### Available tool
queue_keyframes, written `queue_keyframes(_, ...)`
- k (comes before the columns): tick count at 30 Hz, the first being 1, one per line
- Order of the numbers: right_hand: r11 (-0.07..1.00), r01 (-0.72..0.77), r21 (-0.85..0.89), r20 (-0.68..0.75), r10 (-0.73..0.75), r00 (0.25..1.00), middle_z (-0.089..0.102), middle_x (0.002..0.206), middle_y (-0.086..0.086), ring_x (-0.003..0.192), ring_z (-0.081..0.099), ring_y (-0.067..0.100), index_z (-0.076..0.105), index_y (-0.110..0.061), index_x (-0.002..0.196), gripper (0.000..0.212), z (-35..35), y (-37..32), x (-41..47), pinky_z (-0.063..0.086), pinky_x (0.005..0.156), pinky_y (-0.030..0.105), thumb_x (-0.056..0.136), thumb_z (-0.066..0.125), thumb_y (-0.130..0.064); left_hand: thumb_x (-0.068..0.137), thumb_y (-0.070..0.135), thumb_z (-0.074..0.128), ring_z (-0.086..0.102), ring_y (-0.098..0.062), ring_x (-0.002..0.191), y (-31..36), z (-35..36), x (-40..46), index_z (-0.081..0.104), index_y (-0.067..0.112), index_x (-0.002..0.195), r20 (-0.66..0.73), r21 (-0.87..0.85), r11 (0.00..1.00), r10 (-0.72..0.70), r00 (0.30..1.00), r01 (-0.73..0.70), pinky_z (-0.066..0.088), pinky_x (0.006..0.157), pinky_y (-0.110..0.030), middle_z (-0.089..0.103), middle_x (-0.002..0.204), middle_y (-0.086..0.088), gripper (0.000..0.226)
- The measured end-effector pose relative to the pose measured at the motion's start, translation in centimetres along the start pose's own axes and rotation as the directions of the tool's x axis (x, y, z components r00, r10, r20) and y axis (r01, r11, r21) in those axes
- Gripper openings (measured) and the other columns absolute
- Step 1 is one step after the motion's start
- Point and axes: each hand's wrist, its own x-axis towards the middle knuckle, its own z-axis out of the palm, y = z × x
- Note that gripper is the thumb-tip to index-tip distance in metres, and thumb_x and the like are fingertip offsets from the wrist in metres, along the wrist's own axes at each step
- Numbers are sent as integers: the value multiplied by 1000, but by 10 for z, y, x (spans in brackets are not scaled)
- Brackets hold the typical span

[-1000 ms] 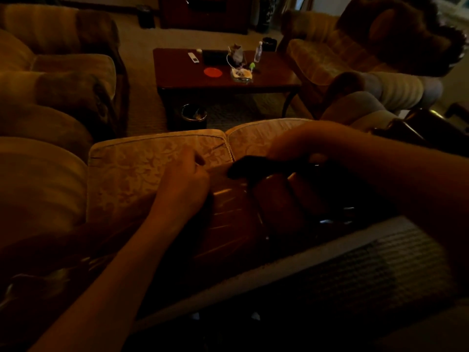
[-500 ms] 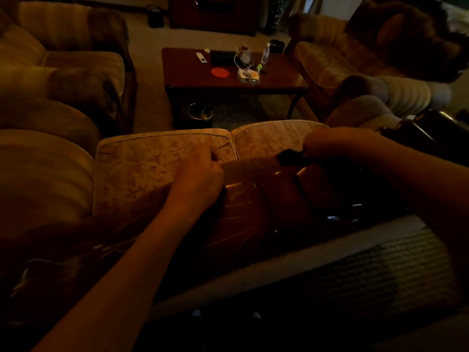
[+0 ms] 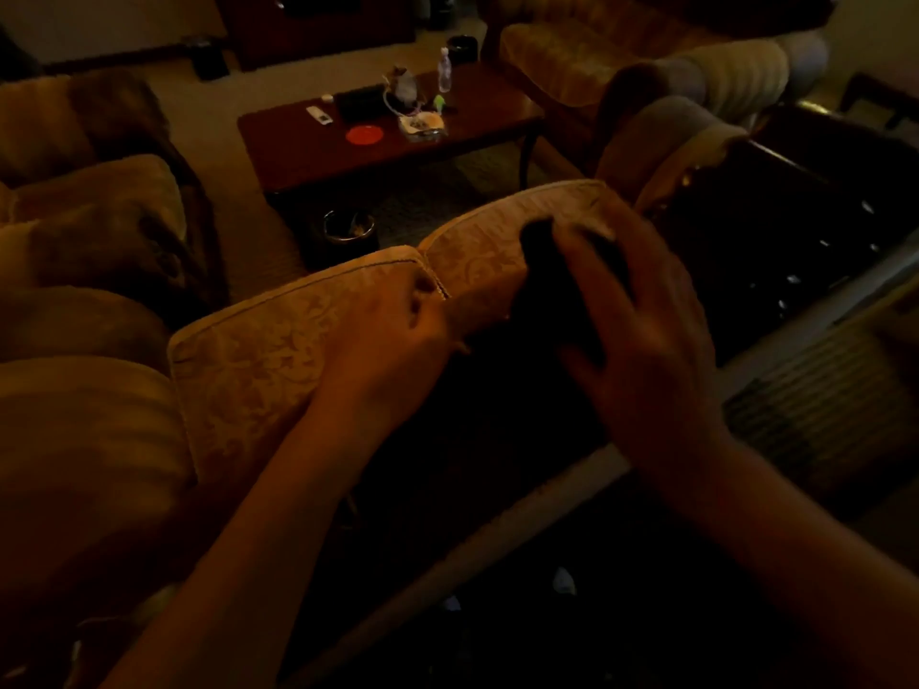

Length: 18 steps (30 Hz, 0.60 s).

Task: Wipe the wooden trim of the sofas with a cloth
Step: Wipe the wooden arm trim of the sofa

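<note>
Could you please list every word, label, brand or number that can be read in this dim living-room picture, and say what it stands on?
No text can be read anywhere.
Clear plastic bottle on the dark wooden coffee table: label too small and blurred.
White remote control on the same table: any markings too small.
Round red coaster: no lettering shows.

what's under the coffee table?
Under the coffee table, near its front left corner, a round dark bin stands on the carpet. Further back is in shadow; can't tell what's there.
</note>
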Motion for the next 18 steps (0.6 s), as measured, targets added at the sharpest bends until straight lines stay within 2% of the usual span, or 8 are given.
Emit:
queue_keyframes(2, 969, -223, 109, -65, 231, 971, 46, 137, 20, 129, 43, 32, 49, -4, 131, 51, 8, 2, 20, 38, 106, 41, 83, 61, -17, 96, 22, 43, 55, -13, 91, 25, 11, 7, 53, 23, 109, 38, 9, 990, 139, 990, -140, 47, 81, -37, 56, 99, 6, 17)
queue_keyframes(5, 959, -164, 230, -295, 230, 928, 50, 128, 14, 124, 44, 19, 52, -2, 121, 39, 12, -17, -33, 34, 106, 27, 89, 57, -23, 86, 15, 43, 44, -7, 108, 50, 37, -1, 46, 23, 124, 15, -86, 919, 388, 921, -386, 40, 94, -29, 42, 111, 13, 39)
queue_keyframes(8, 933, -248, 262, -327, 328, 887, 43, 117, 12, 116, 43, 8, 50, -8, 109, 34, 23, -36, -111, 38, 97, 25, 92, 50, -37, 87, 25, 40, 30, -4, 129, 43, 55, -15, 25, 21, 141, 91, -87, 785, 620, 779, -614, 26, 106, -15, 29, 138, 2, 57)
queue_keyframes(9, 874, -363, 324, -307, 460, 833, 44, 109, 11, 105, 47, 8, 51, -11, 101, 30, 30, -28, -124, 43, 88, 26, 88, 52, -38, 89, 29, 39, 24, -5, 135, 40, 58, -15, 22, 20, 143, 121, -64, 761, 648, 752, -645, 21, 107, -12, 25, 145, -3, 57)
queue_keyframes(11, 629, -576, 522, -315, 770, 555, 50, 91, 1, 81, 52, 7, 50, -19, 85, 18, 39, -1, -115, 46, 69, 28, 77, 51, -35, 92, 35, 34, 12, -11, 143, 36, 61, -10, 18, 25, 145, 180, -44, 761, 643, 744, -647, 14, 111, -16, 15, 154, -7, 57)
queue_keyframes(13, 467, -706, 533, -340, 882, 326, 54, 91, -11, 81, 55, -2, 48, -27, 92, 16, 42, 44, -83, 50, 78, 28, 83, 60, -32, 92, 45, 26, -1, -12, 146, 39, 67, -6, 10, 38, 146, 295, 29, 780, 591, 751, -626, 8, 115, -28, 2, 158, 0, 57)
queue_keyframes(15, 310, -583, 751, -275, 950, 150, 58, 103, -8, 93, 57, -2, 50, -24, 107, 27, 40, 72, -62, 47, 89, 24, 86, 60, -38, 90, 54, 17, -7, -13, 145, 39, 72, -4, 2, 50, 144, 408, 205, 760, 507, 760, -617, 5, 116, -40, -4, 158, 8, 56)
queue_keyframes(18, 334, -549, 766, -271, 943, 196, 60, 111, 12, 100, 59, 17, 56, -13, 108, 42, 50, 20, -73, 50, 88, 33, 84, 53, -47, 89, 52, 16, -5, -12, 145, 39, 74, -6, -2, 56, 140, 434, 254, 747, 480, 762, -615, 1, 111, -35, 0, 158, 12, 54)
